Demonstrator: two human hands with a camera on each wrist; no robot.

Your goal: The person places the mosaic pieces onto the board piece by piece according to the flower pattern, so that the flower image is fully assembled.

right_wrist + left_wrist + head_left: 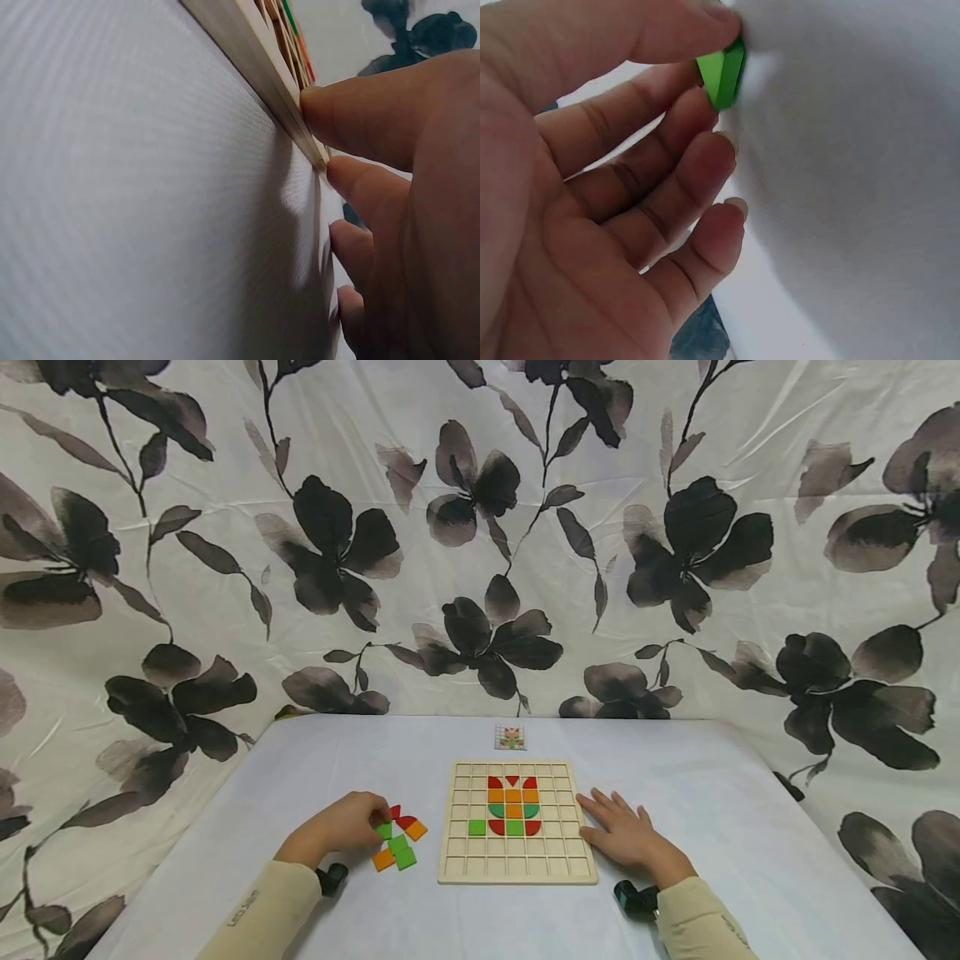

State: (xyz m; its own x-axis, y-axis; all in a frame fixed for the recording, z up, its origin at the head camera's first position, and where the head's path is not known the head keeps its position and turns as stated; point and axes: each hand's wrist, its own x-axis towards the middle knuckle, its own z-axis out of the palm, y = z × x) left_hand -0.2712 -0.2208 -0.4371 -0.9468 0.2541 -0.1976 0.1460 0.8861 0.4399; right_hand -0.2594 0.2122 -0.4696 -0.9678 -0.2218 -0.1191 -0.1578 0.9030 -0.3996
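Note:
My left hand pinches a green tile between thumb and index finger, low over the white cloth beside a small group of loose tiles. In that group lie green tiles, orange tiles and red pieces. A wooden grid board lies to the right of them, with a pattern of red, orange and green pieces in its squares. One green square sits left of the pattern's bottom row. My right hand touches the board's right edge with its thumb and index finger, fingers extended.
A small picture card with a coloured pattern lies behind the board. The table has a white cloth. Behind it hangs a flower-printed curtain. Black devices are on both wrists.

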